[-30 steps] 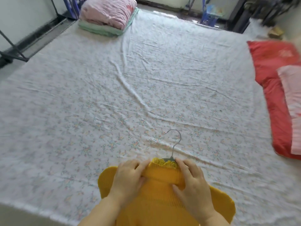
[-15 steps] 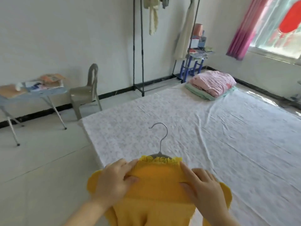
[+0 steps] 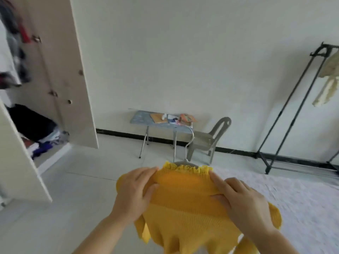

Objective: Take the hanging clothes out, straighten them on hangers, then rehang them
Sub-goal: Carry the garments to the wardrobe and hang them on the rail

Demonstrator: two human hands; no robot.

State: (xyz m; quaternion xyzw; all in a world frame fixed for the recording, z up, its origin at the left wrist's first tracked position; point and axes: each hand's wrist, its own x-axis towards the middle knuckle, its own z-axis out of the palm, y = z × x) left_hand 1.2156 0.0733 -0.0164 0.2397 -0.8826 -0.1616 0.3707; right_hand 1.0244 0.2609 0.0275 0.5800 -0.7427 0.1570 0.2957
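Sweater (image 3: 183, 198) turned toward wardrobe (image 3: 73, 88), hanger (image 3: 185, 162) mostly hidden

Home bedroom: open wardrobe (image 3: 45, 88), bedsheet (image 3: 293, 198), garment rack (image 3: 286, 110).

We're holding a yellow ribbed knit top (image 3: 185, 204) out in front of us, front side up, on a hanger (image 3: 189, 145) w/ a thin metal hook that's pointing up & away from us. The frilly collar (image 3: 187, 168) is sitting right at the hook's base. We're gripping the fabric just below the collar, left hand (image 3: 135, 191) on one shoulder, right hand (image 3: 244, 200) on the other, thumbs pressing on the front. Ruffled sleeve edges are drooping at both sides, and the hem is running out of view at the bottom.
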